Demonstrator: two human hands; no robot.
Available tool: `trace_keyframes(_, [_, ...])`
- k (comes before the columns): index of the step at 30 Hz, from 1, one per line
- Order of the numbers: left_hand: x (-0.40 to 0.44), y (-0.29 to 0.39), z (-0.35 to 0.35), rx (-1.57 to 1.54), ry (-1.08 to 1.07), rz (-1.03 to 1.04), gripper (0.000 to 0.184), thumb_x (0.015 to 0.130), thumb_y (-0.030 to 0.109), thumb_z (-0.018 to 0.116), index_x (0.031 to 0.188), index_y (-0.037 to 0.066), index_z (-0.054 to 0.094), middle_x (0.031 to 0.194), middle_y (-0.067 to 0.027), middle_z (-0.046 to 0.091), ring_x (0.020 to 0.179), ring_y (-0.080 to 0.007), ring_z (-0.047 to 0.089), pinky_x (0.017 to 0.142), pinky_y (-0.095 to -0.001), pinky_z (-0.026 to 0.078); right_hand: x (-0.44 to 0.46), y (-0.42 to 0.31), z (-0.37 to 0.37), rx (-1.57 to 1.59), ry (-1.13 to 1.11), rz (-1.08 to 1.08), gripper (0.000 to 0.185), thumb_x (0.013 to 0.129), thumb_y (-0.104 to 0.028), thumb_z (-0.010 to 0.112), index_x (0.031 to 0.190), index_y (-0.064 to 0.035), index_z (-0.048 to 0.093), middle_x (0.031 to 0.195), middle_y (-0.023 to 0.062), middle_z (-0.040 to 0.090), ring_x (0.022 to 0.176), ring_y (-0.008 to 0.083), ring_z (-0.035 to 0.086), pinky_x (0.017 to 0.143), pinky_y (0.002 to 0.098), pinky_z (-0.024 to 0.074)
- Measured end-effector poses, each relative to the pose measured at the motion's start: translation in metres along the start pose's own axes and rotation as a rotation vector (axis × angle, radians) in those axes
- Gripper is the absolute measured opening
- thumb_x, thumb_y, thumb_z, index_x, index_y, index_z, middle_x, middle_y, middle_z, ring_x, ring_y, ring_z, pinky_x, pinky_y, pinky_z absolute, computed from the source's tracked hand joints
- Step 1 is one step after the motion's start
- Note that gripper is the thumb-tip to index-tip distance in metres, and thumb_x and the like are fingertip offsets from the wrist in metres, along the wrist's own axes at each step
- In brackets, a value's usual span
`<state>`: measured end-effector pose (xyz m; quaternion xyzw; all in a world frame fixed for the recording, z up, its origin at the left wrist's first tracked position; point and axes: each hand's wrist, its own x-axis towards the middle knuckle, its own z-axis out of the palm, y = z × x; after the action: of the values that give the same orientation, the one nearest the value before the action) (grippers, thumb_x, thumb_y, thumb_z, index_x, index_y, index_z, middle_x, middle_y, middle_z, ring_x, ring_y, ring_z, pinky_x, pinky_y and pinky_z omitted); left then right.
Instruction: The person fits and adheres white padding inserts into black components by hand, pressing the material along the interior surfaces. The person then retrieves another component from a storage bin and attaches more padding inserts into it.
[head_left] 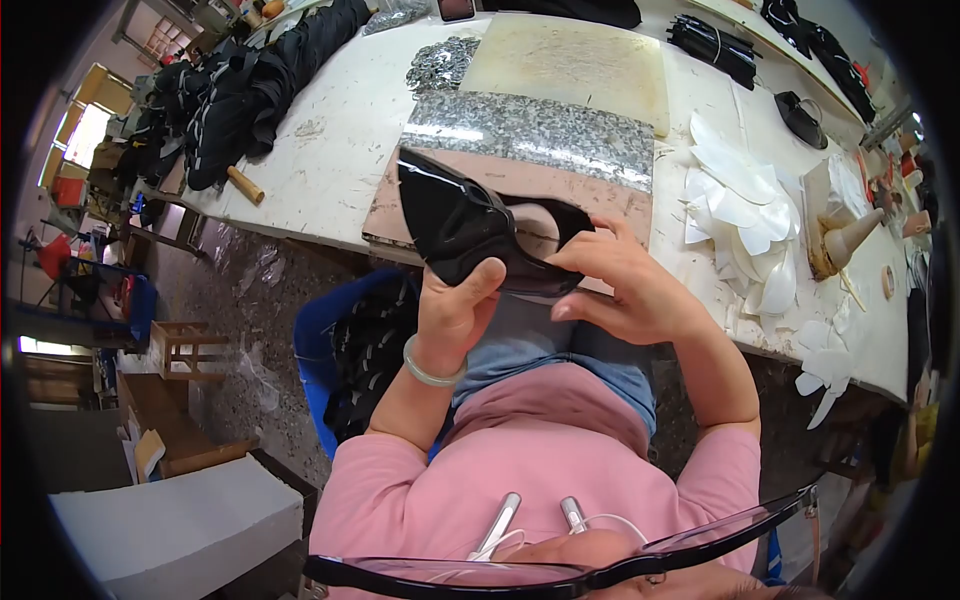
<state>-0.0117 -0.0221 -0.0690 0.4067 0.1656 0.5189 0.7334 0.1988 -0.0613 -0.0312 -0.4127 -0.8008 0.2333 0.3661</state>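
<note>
Your left hand (455,312) grasping black shoe upper (447,215) by near side, right hand (632,280) touching its right end, grip unclear, blue bin (312,345) left, black pieces (365,365) inside

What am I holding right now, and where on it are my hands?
A black shoe upper: your left hand grips its near edge; your right hand has fingers at its right end.

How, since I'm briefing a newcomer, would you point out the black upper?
Find the big white table, then the speckled slab on it. Just nearer the wearer, the left hand grips the black upper. It is shiny, narrows to a point and, unlike the black heap at left and the black bundle beyond, is in hand.
</note>
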Motion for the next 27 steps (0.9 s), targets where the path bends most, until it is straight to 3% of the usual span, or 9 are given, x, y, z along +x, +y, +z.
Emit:
trace_keyframes(3, [0.001,-0.003,0.008,-0.064,-0.038,0.070,0.042,0.089,0.012,0.068,0.125,-0.002,0.051,0.111,-0.0112,0.062,0.102,-0.0216,0.060,0.090,-0.0349,0.049,-0.002,-0.004,0.000,-0.089,0.077,0.002,0.020,0.078,-0.009,0.074,0.094,-0.0083,0.061,0.082,0.0037,0.059,0.085,0.0241,0.059,0.102,0.0485,0.0281])
trace_keyframes(6, [0.006,0.006,0.008,-0.245,-0.032,-0.117,0.042,0.088,-0.001,0.066,0.127,-0.002,0.053,0.117,-0.0104,0.062,0.109,-0.0196,0.059,0.097,-0.0348,0.047,-0.001,-0.003,-0.004,-0.085,0.061,-0.023,0.019,0.078,-0.009,0.074,0.093,-0.0077,0.061,0.083,0.0038,0.060,0.084,0.0233,0.059,0.103,0.0486,0.0276])
trace_keyframes(10, [-0.002,-0.015,0.008,0.155,0.012,0.114,0.047,0.084,0.003,0.073,0.127,-0.005,0.054,0.118,-0.0093,0.062,0.109,-0.0157,0.057,0.096,-0.0321,0.046,0.000,-0.007,0.000,-0.068,0.127,0.008,0.016,0.080,-0.014,0.073,0.089,-0.0087,0.061,0.080,0.0033,0.060,0.079,0.0225,0.059,0.099,0.0491,0.0305])
trace_keyframes(15, [0.001,-0.005,0.012,0.252,-0.128,0.149,0.046,0.082,0.010,0.077,0.122,-0.002,0.059,0.110,-0.0064,0.066,0.102,-0.0128,0.059,0.091,-0.0273,0.047,0.000,-0.006,0.000,-0.093,0.207,-0.011,0.017,0.082,-0.019,0.074,0.089,-0.0089,0.064,0.073,0.0030,0.058,0.072,0.0228,0.056,0.094,0.0465,0.0335])
trace_keyframes(18, [-0.001,-0.004,0.013,0.314,-0.053,0.033,0.031,0.083,0.006,0.075,0.111,-0.002,0.065,0.104,-0.0045,0.068,0.094,-0.0111,0.061,0.084,-0.0257,0.049,-0.001,-0.001,-0.003,0.041,0.158,0.044,0.017,0.085,-0.020,0.072,0.089,-0.0054,0.064,0.070,0.0047,0.058,0.068,0.0208,0.056,0.082,0.0382,0.0414])
trace_keyframes(21, [0.002,-0.006,0.014,0.297,-0.037,0.000,0.026,0.083,0.003,0.074,0.107,-0.002,0.066,0.104,-0.0042,0.068,0.093,-0.0108,0.061,0.082,-0.0248,0.050,0.000,-0.008,-0.001,0.336,0.090,0.335,0.017,0.089,-0.018,0.068,0.091,-0.0016,0.064,0.071,0.0077,0.059,0.065,0.0191,0.056,0.066,0.0313,0.0441])
trace_keyframes(24, [0.004,0.005,0.012,0.437,-0.144,0.012,0.038,0.082,-0.001,0.074,0.118,-0.002,0.061,0.106,-0.0039,0.067,0.096,-0.0109,0.061,0.085,-0.0240,0.050,0.000,-0.008,0.007,0.473,0.163,0.416,0.018,0.091,-0.017,0.065,0.093,0.0010,0.063,0.073,0.0097,0.061,0.066,0.0183,0.058,0.057,0.0309,0.0432])
trace_keyframes(27, [-0.001,-0.002,0.023,0.392,-0.085,0.083,0.050,0.081,-0.003,0.074,0.127,-0.002,0.055,0.108,-0.0044,0.066,0.101,-0.0110,0.060,0.087,-0.0238,0.049,-0.002,-0.005,0.011,0.336,0.212,0.313,0.017,0.090,-0.015,0.065,0.095,0.0010,0.063,0.074,0.0099,0.062,0.066,0.0186,0.059,0.058,0.0312,0.0438])
